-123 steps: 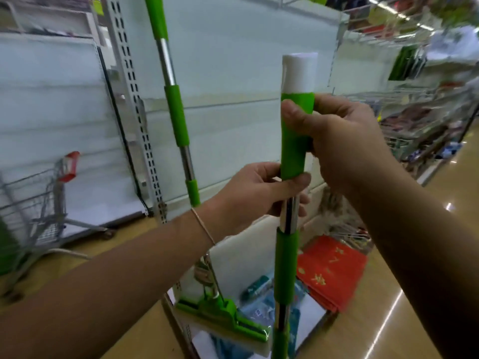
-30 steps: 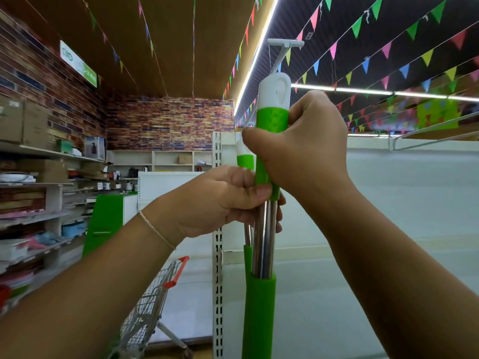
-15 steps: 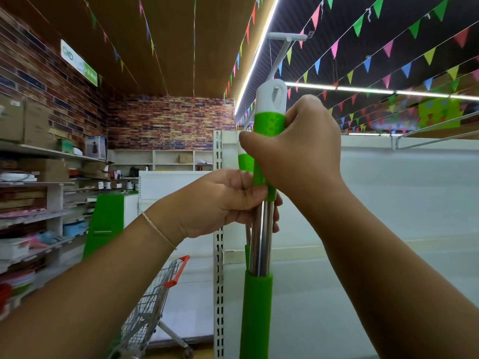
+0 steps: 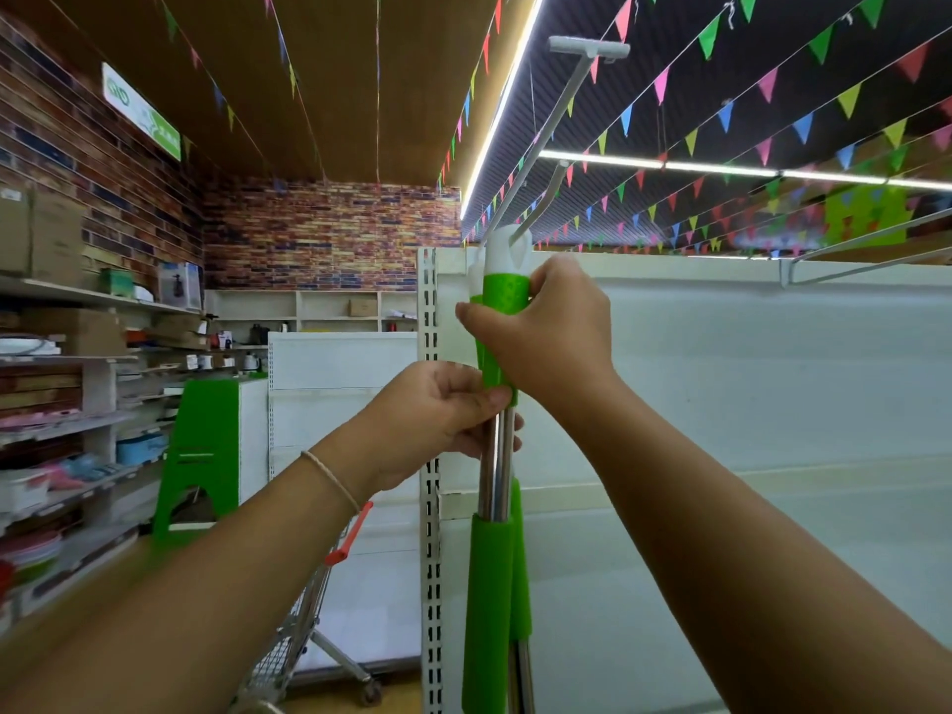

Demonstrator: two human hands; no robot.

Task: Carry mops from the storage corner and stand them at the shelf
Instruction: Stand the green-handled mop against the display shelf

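A mop handle [image 4: 489, 584] with green sleeves, a steel pole and a white cap [image 4: 507, 249] stands upright in front of me. My right hand [image 4: 546, 332] grips its upper green sleeve just below the cap. Lower down, my left hand [image 4: 438, 420] is closed around the steel pole. The cap's loop sits on a long white shelf hook [image 4: 561, 105] that sticks out from the white shelf panel [image 4: 721, 404]. A second green mop handle [image 4: 520, 574] stands right behind the first, mostly hidden. Both mop heads are out of view.
A perforated white shelf upright [image 4: 430, 507] runs down just left of the mops. A shopping cart [image 4: 314, 620] with a red handle stands at lower left. Stocked shelves [image 4: 77, 430] line the left brick wall. A wire rack [image 4: 865, 249] juts out at the upper right.
Four seconds ago my view looked down at the mop and floor; it has since tilted up. In the last second the mop handle has risen and its cap's loop has reached the shelf hook.
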